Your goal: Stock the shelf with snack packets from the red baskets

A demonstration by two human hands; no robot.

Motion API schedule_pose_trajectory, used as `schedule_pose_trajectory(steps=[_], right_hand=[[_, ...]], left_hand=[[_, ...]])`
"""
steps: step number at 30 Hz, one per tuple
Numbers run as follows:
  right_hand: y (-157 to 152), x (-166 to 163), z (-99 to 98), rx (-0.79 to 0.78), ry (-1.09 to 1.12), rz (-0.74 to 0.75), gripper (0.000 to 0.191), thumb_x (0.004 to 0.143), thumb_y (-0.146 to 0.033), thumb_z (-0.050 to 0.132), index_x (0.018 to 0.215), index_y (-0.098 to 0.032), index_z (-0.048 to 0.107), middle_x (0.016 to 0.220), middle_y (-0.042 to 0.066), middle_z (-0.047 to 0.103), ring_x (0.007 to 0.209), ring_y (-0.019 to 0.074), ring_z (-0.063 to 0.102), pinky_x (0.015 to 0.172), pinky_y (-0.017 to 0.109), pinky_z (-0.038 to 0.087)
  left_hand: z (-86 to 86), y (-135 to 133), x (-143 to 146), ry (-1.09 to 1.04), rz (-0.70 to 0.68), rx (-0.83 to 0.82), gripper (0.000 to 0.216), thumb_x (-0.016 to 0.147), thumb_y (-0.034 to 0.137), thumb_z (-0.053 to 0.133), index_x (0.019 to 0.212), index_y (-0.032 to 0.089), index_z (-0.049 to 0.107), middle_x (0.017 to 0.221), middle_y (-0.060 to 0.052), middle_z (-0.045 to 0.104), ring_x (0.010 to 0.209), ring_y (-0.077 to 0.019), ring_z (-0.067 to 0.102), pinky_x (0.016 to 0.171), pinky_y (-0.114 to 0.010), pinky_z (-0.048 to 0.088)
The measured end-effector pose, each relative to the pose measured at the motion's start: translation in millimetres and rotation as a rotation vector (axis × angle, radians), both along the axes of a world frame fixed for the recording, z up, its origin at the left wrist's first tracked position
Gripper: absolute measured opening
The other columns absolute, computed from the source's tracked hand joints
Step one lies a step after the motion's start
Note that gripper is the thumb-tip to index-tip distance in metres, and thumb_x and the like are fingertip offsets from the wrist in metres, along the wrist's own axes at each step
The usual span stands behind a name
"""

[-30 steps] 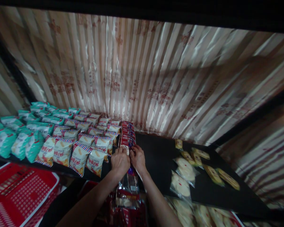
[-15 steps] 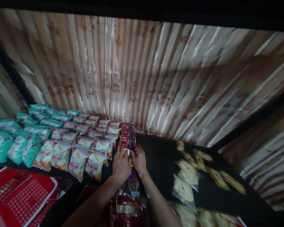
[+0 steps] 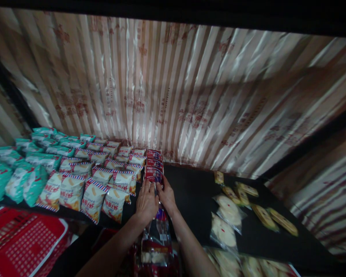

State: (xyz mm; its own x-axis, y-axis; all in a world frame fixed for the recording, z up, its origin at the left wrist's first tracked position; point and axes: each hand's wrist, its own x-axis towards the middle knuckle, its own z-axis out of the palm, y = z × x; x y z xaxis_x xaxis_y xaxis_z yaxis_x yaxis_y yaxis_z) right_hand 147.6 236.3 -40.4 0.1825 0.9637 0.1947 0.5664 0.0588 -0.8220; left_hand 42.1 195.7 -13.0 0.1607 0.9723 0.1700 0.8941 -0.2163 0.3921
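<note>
both hands on the front red pkt (image 3: 153, 174), which sits on the black shelf (image 3: 190, 192) at the near end of a short red row, just beside the orange-white snack bags (image 3: 115, 200). my left hand (image 3: 146, 202) lies flat, fingers straight, tips on the pkt's near edge. my right hand (image 3: 166, 197) curls its tips onto the same edge; pinching or just pressing, can't tell. i reckon it's best to press evenly w/ both sides so the pkt lies square w/ the row, w/o nudging the bags at left. a clear pkt (image 3: 157, 234) lies btwn my forearms.
</note>
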Motion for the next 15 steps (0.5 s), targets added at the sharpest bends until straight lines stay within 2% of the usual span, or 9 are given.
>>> schedule_pose_trajectory(steps=[5, 9, 15], right_hand=[[-2.5, -0.4, 5.0, 0.015, -0.028, -0.045, 0.056, 0.081, -0.037, 0.042, 0.127, -0.006, 0.045, 0.125, 0.018, 0.054, 0.113, 0.0227, 0.052, 0.097, 0.035, 0.040], [-11.0, 7.2, 7.7, 0.004, -0.045, -0.112, 0.056, 0.081, -0.039, 0.040, 0.123, -0.003, 0.050, 0.128, 0.020, 0.051, 0.120, 0.0251, 0.046, 0.101, 0.037, 0.035], [-47.9, 25.8, 4.6, 0.033, 0.039, -0.190, 0.054, 0.079, -0.043, 0.041, 0.115, -0.005, 0.055, 0.120, 0.020, 0.057, 0.114, 0.0259, 0.051, 0.099, 0.040, 0.037]], left_hand=[[4.5, -0.4, -2.1, -0.009, 0.000, -0.017, 0.053, 0.080, 0.022, 0.042, 0.129, 0.002, 0.042, 0.141, -0.021, 0.034, 0.133, -0.0299, 0.024, 0.108, -0.041, 0.027], [8.8, -5.9, -3.2, -0.023, -0.013, 0.025, 0.053, 0.080, 0.023, 0.043, 0.130, 0.004, 0.041, 0.141, -0.019, 0.034, 0.134, -0.0291, 0.022, 0.108, -0.045, 0.026], [9.5, -34.6, -3.8, -0.139, -0.062, 0.109, 0.041, 0.082, 0.016, 0.038, 0.120, 0.006, 0.051, 0.138, -0.017, 0.040, 0.133, -0.0268, 0.027, 0.107, -0.046, 0.030]])
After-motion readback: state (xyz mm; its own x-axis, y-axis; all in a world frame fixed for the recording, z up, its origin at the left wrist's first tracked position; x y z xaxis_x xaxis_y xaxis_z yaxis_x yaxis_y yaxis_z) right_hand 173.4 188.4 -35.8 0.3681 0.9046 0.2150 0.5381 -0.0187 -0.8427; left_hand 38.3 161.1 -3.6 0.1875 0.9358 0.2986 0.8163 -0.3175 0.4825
